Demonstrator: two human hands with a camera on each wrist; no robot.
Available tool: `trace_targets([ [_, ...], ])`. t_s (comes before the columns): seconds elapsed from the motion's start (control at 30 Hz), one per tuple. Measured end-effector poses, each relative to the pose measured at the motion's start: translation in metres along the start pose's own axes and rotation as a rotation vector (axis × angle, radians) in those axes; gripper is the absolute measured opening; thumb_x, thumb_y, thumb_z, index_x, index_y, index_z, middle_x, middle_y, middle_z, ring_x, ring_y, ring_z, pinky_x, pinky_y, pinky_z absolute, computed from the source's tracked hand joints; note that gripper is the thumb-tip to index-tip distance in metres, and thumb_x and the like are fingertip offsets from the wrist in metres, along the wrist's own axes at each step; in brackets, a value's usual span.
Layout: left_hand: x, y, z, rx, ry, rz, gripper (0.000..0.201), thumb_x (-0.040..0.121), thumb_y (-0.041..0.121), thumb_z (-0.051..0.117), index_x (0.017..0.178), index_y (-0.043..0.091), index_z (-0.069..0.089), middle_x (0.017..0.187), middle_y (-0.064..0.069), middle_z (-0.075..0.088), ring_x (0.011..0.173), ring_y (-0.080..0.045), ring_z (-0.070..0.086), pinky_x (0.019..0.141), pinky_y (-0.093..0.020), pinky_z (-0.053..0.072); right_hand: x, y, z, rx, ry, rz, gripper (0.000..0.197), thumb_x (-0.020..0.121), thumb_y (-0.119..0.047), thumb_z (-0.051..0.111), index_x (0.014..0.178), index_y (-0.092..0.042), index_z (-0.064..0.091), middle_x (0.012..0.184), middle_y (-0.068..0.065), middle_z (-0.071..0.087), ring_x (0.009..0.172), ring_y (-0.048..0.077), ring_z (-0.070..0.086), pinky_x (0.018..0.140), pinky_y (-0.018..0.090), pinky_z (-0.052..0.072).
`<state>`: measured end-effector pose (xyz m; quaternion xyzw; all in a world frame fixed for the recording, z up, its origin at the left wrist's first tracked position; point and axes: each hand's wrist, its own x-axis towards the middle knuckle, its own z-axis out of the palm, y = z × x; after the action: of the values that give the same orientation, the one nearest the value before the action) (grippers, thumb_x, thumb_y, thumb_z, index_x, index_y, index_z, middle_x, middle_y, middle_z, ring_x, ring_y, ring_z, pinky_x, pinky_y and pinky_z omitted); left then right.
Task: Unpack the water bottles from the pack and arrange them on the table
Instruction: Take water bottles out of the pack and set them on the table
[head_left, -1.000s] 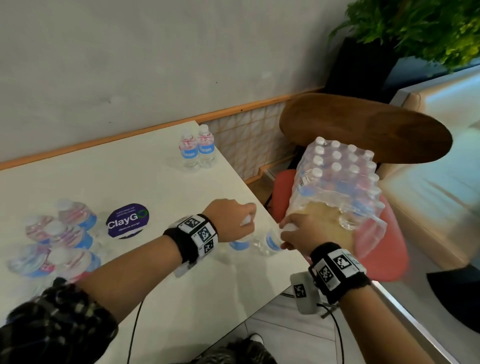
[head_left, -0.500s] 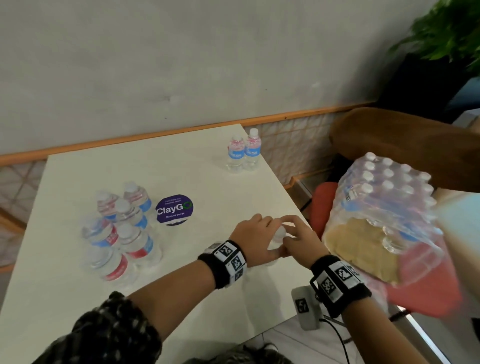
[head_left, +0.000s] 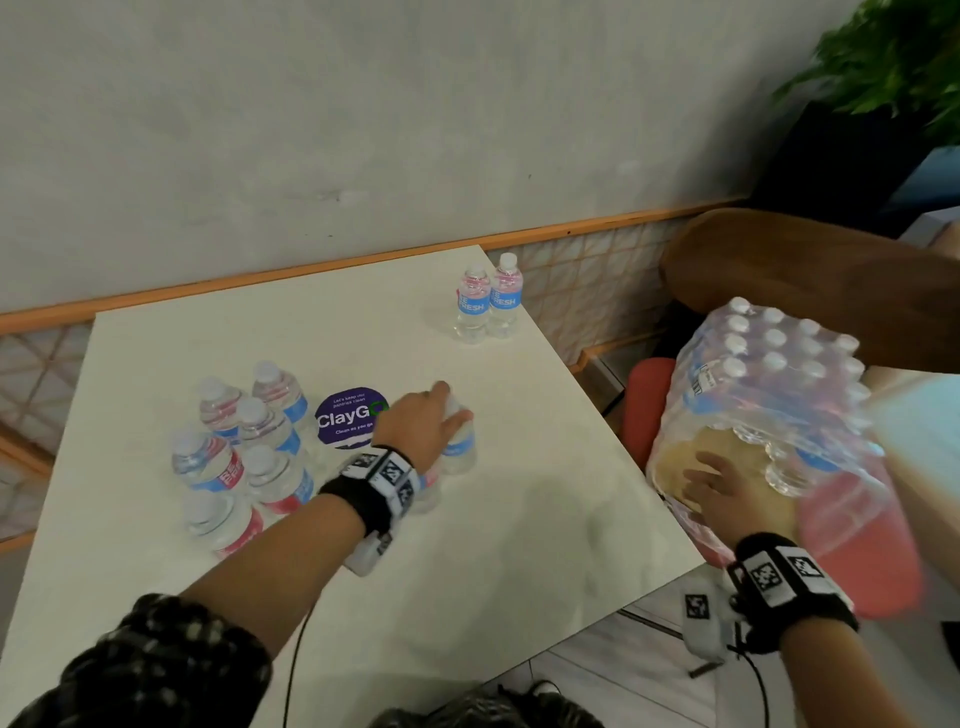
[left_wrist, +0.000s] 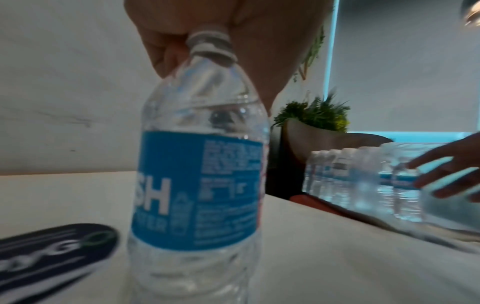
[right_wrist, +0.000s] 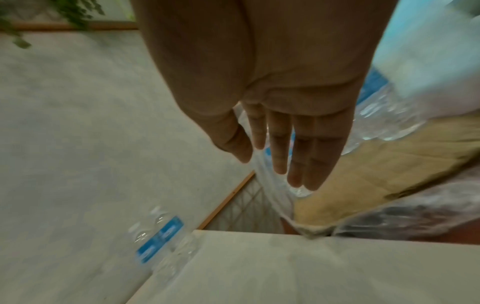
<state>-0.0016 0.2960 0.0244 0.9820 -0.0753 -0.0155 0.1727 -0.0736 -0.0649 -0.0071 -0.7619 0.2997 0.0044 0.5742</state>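
Observation:
My left hand (head_left: 436, 415) grips the cap of an upright blue-label water bottle (head_left: 461, 449) standing on the white table (head_left: 519, 561), just right of the sticker. The left wrist view shows the fingers (left_wrist: 161, 41) curled round the cap of this bottle (left_wrist: 197, 185). A second bottle (head_left: 428, 491) stands partly hidden under that wrist. My right hand (head_left: 719, 486) is open with straight fingers, reaching at the torn end of the shrink-wrapped pack (head_left: 769, 395). The right wrist view shows this hand (right_wrist: 280, 156) empty before the pack's plastic and cardboard (right_wrist: 389, 164).
Several bottles (head_left: 244, 447) stand clustered at the table's left. Two more bottles (head_left: 488, 304) stand at the far right corner. A purple ClayGo sticker (head_left: 345, 418) lies mid-table. The pack rests on a red chair seat (head_left: 857, 545) with a brown backrest (head_left: 810, 270), beside the table's right edge.
My left hand moved a bottle from the table's right edge to beside the sticker. My right hand left that bottle and went back to the pack.

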Motion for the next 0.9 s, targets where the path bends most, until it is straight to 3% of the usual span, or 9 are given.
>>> trace_targets([
  [0.1,0.002,-0.040,-0.016,0.050,0.062,-0.090,0.044,0.096,0.051,0.039,0.110,0.009,0.046,0.094,-0.014,0.066,0.089,-0.034,0.062,0.066,-0.036,0.042,0.001,0.009,-0.019,0.019,0.078,0.044,0.040,0.093,0.005,0.045,0.132,-0.003,0.041,0.118,0.028,0.053,0.078,0.025,0.052,0.066,0.035,0.046],
  [0.17,0.002,-0.063,-0.024,0.084,0.091,-0.143,0.041,0.097,0.044,0.040,0.112,0.006,0.045,0.098,-0.018,0.065,0.090,-0.036,0.061,0.067,-0.038,0.044,0.000,0.007,-0.025,0.083,0.114,0.044,0.045,0.093,0.003,0.047,0.136,-0.007,0.037,0.124,0.025,0.051,0.094,0.029,0.053,0.083,0.048,0.049],
  [0.23,0.001,-0.081,-0.029,0.085,0.118,-0.211,0.036,0.098,0.036,0.039,0.114,0.005,0.044,0.102,-0.020,0.062,0.090,-0.038,0.060,0.068,-0.040,0.044,-0.001,-0.002,-0.029,0.197,0.145,0.015,0.052,0.093,-0.003,0.052,0.140,-0.016,0.033,0.126,0.013,0.051,0.106,0.028,0.053,0.093,0.049,0.046],
  [0.33,0.000,-0.096,-0.032,0.072,0.149,-0.324,0.032,0.098,0.030,0.039,0.120,0.007,0.043,0.107,-0.020,0.058,0.093,-0.038,0.058,0.068,-0.042,0.045,0.005,-0.026,-0.039,0.425,0.156,-0.032,0.048,0.094,-0.018,0.055,0.138,-0.021,0.035,0.120,0.001,0.054,0.111,0.025,0.056,0.093,0.044,0.047],
  [0.47,0.000,-0.095,-0.034,0.115,0.122,-0.400,0.037,0.098,0.030,0.039,0.133,0.015,0.038,0.119,-0.018,0.049,0.106,-0.039,0.053,0.077,-0.046,0.049,0.028,-0.050,-0.052,0.733,0.165,-0.031,0.019,0.089,-0.029,0.058,0.104,-0.019,0.055,0.118,0.000,0.055,0.115,0.024,0.057,0.087,0.039,0.052],
  [0.63,-0.002,-0.087,-0.033,0.230,0.117,-0.432,0.045,0.095,0.037,0.044,0.135,0.017,0.036,0.126,-0.016,0.042,0.113,-0.036,0.045,0.078,-0.043,0.048,0.036,-0.042,-0.048,0.759,0.225,0.002,0.039,0.097,-0.027,0.047,0.132,-0.010,0.045,0.124,0.003,0.059,0.111,0.021,0.060,0.086,0.036,0.053],
  [0.7,-0.003,-0.086,-0.033,0.255,0.113,-0.444,0.056,0.093,0.043,0.045,0.140,0.017,0.030,0.133,-0.016,0.039,0.118,-0.037,0.042,0.085,-0.045,0.047,0.031,-0.036,-0.043,0.742,0.213,0.014,0.037,0.099,-0.023,0.042,0.133,-0.010,0.042,0.125,0.004,0.059,0.109,0.020,0.061,0.081,0.034,0.051],
  [0.8,-0.002,-0.079,-0.032,0.304,0.149,-0.420,0.071,0.092,0.047,0.045,0.149,0.018,0.015,0.150,-0.016,0.023,0.137,-0.038,0.024,0.106,-0.054,0.030,0.022,-0.030,-0.037,0.711,0.192,0.044,0.019,0.100,-0.018,0.038,0.116,-0.011,0.047,0.119,0.005,0.060,0.102,0.020,0.061,0.086,0.036,0.050],
  [0.9,0.002,-0.054,-0.026,0.317,0.231,-0.244,0.073,0.092,0.043,0.048,0.150,0.016,0.014,0.155,-0.016,0.015,0.143,-0.036,0.011,0.112,-0.057,0.016,0.017,-0.023,-0.037,0.746,0.171,0.050,0.017,0.100,-0.018,0.038,0.108,-0.012,0.051,0.115,0.006,0.062,0.099,0.020,0.062,0.086,0.035,0.049],
])
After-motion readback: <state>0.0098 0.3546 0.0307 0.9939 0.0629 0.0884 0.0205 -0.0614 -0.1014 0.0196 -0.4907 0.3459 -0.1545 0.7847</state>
